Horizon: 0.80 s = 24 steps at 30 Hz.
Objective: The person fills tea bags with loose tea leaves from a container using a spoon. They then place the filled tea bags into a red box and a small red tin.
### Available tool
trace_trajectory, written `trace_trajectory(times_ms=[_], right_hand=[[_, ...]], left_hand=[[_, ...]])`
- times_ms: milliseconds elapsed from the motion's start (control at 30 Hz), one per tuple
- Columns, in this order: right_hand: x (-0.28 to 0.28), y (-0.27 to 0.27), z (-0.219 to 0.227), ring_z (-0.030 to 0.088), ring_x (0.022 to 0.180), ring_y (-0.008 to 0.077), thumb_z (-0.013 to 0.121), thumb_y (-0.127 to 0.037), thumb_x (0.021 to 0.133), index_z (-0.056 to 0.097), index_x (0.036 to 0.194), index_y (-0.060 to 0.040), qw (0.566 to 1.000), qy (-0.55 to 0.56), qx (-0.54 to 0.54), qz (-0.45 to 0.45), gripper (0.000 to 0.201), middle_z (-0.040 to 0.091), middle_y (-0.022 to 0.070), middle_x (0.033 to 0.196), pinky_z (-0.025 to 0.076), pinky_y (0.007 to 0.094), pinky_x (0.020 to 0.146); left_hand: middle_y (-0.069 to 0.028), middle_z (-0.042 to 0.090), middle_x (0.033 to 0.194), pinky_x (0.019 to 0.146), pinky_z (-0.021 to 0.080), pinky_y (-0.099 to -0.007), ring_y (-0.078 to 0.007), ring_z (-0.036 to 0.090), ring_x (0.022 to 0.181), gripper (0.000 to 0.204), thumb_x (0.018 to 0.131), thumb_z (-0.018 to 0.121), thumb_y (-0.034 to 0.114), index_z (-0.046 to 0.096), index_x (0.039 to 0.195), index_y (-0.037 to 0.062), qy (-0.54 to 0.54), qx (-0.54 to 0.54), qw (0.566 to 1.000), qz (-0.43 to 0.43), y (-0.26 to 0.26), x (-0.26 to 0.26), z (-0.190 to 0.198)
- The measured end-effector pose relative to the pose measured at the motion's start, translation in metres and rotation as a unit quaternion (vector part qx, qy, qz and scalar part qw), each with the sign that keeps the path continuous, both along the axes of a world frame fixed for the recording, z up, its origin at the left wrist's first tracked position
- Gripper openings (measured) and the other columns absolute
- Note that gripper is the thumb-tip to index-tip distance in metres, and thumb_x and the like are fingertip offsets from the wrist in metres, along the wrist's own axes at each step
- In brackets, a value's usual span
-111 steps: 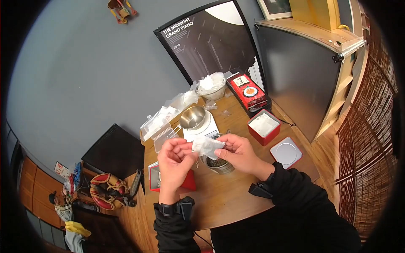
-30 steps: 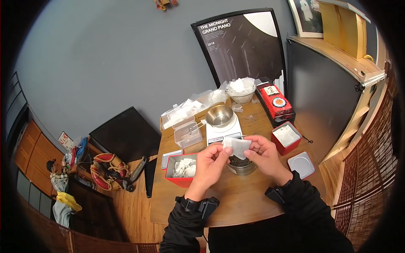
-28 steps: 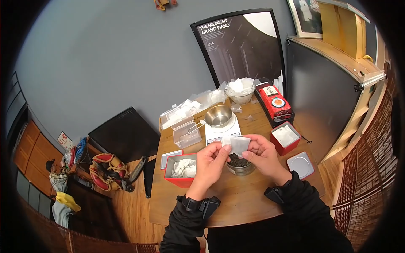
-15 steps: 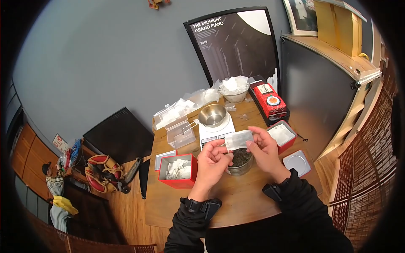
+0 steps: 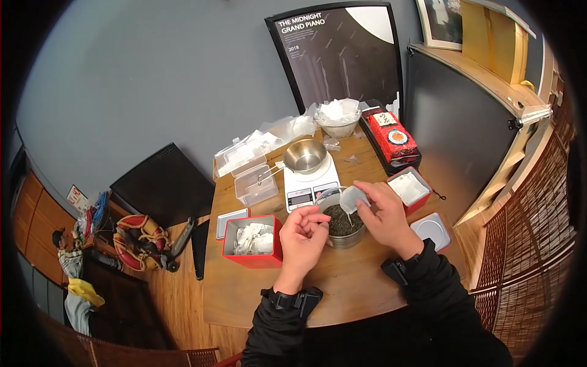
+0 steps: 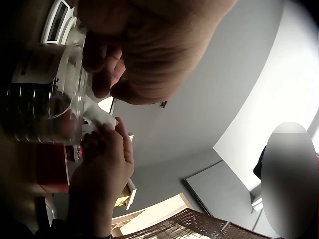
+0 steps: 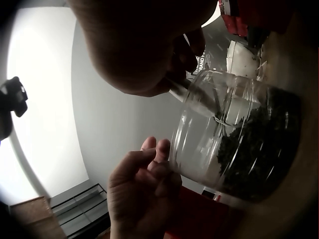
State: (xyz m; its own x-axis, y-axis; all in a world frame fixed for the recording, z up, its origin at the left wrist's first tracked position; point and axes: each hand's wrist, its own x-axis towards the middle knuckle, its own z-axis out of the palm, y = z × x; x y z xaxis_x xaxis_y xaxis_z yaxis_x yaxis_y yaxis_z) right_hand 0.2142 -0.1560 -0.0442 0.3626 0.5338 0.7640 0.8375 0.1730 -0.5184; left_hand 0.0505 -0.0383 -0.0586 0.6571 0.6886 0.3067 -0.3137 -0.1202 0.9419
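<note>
My right hand (image 5: 388, 214) pinches a small white tea bag (image 5: 353, 199) between thumb and fingers, tilted down into the mouth of a clear jar (image 5: 345, 241). Dark loose tea leaves (image 5: 340, 221) fill the lower part of the jar. From the bag a thin string dangles inside, as the right wrist view also shows beside the bag (image 7: 203, 98). Left of the jar, my left hand (image 5: 302, 244) hovers with loosely curled fingers and nothing visible in them. Its fingertips overlap the jar's rim area in the right wrist view.
Behind the jar stands a white kitchen scale (image 5: 299, 185) bearing a steel pan (image 5: 306, 158). A red tin (image 5: 252, 262) of white tea bags is at left; another red tin (image 5: 420, 207) and a lid (image 5: 431, 232) lie right. A clear plastic box (image 5: 255, 188) and red packet (image 5: 391, 136) sit farther back.
Both hands held the tea bag stretched above the jar; my left hand has let go and drawn back left. My right hand has tipped the bag down into the jar's mouth.
</note>
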Motion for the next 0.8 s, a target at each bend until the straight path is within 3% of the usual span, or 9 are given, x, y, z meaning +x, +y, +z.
trace_trajectory(times_ms=[67, 333, 800], right_hand=[[-0.001, 0.001, 0.000, 0.054, 0.074, 0.0292, 0.067, -0.003, 0.081, 0.065, 0.114, -0.0033, 1.000, -0.017, -0.004, -0.002, 0.033, 0.058, 0.0102, 0.081, 0.043, 0.0388, 0.068], [-0.003, 0.002, 0.002, 0.054, 0.078, 0.0283, 0.067, -0.002, 0.079, 0.068, 0.106, -0.0051, 0.997, -0.072, -0.006, -0.006, 0.026, 0.057, 0.0080, 0.078, 0.040, 0.0391, 0.072], [-0.003, 0.005, -0.001, 0.059, 0.093, 0.0295, 0.069, 0.001, 0.076, 0.071, 0.097, -0.0042, 0.990, -0.139, 0.004, -0.004, 0.021, 0.064, 0.0079, 0.089, 0.044, 0.0402, 0.079]], left_hand=[[-0.0091, 0.071, 0.097, 0.058, 0.043, -0.0150, -0.0002, 0.057, 0.067, 0.028, 0.087, 0.063, -0.008, 0.057, 0.115, -0.0026, -0.020, 0.008, 0.999, 0.033, 0.001, -0.001, -0.003], [-0.0081, 0.071, 0.096, 0.060, 0.044, -0.0156, -0.0009, 0.057, 0.068, 0.022, 0.089, 0.063, -0.007, 0.060, 0.110, -0.0016, -0.036, 0.022, 0.997, 0.059, 0.001, -0.004, -0.007], [-0.0059, 0.070, 0.094, 0.062, 0.044, -0.0157, -0.0009, 0.058, 0.072, 0.023, 0.090, 0.065, -0.006, 0.061, 0.112, -0.0016, -0.007, 0.077, 0.994, 0.072, 0.002, -0.002, -0.013]])
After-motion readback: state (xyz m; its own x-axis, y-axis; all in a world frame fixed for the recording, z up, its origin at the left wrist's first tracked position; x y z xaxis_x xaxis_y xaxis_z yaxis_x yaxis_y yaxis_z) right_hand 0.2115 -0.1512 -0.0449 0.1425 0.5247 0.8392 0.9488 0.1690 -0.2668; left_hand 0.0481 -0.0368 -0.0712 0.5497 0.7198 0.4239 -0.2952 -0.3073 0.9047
